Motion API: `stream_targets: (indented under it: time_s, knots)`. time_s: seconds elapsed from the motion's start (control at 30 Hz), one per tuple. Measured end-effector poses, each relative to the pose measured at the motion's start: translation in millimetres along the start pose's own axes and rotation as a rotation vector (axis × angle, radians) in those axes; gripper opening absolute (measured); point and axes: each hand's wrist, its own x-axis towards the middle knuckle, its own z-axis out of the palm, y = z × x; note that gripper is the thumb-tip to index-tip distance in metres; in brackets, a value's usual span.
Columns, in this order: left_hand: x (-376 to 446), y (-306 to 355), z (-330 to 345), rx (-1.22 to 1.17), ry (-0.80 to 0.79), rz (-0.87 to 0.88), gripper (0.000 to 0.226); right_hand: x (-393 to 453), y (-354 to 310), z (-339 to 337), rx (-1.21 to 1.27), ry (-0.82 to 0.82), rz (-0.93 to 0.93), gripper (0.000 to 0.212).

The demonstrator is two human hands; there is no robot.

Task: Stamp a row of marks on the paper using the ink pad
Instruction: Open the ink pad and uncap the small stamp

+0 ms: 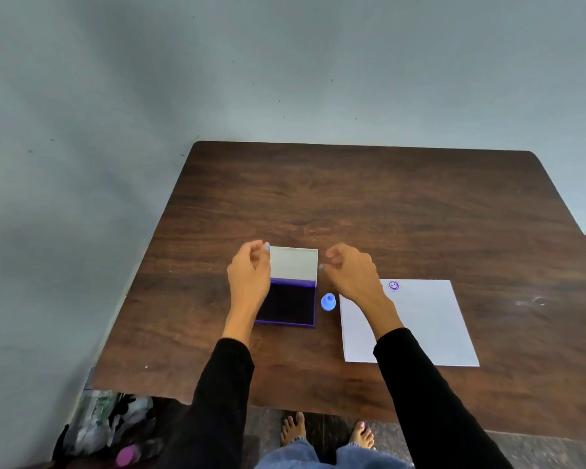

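Note:
A purple ink pad (pixel 288 304) lies open on the brown table (pixel 369 204), its grey lid (pixel 293 264) raised behind the dark pad. My left hand (pixel 249 275) touches the lid's left edge with its fingertips. My right hand (pixel 351 269) hovers at the lid's right edge, fingers curled, holding nothing. A small blue stamp (pixel 328 302) stands upright between the pad and a white sheet of paper (pixel 420 326). The paper carries one purple smiley mark (pixel 393 286) near its top left; my right wrist hides part of the sheet.
A grey wall rises behind the table. Under the table's near left corner lies a heap of bags (pixel 105 421) with a pink object (pixel 126 456). My bare feet (pixel 325 431) stand on the floor below the near edge.

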Motion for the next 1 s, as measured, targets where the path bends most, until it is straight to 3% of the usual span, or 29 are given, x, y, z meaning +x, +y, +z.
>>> stream_targets:
  time_s: [0.1, 0.17, 0.33, 0.43, 0.57, 0.8, 1.0]
  knots:
    - [-25.8, -8.3, 13.9, 0.090, -0.047, 0.064, 0.027, -15.0, 14.1, 2.4, -0.026, -0.152, -0.007, 0.045]
    - [-40.2, -12.7, 25.0, 0.165, -0.123, 0.066, 0.033, -23.7, 21.1, 9.5, -0.048, -0.173, -0.055, 0.047]
    - [-60.5, -11.1, 38.6, 0.409, -0.185, 0.192, 0.044, -34.1, 35.0, 19.6, -0.030, -0.012, -0.160, 0.017]
    - [-65.9, -4.1, 42.8, 0.516, -0.153, 0.306, 0.046, -33.4, 39.7, 11.9, 0.255, 0.071, -0.097, 0.013]
    - [-72.0, 3.6, 51.1, 0.505, -0.148, 0.307, 0.041, -28.9, 38.1, -0.4, 0.590, 0.008, 0.095, 0.016]
    - [-76.2, 6.5, 55.0, 0.391, -0.056, 0.342, 0.034, -25.8, 37.1, -8.1, 0.671, 0.049, 0.144, 0.019]
    - [-77.1, 8.5, 54.2, 0.466, -0.043, 0.354, 0.033, -23.7, 41.2, -6.7, 0.625, 0.050, 0.093, 0.010]
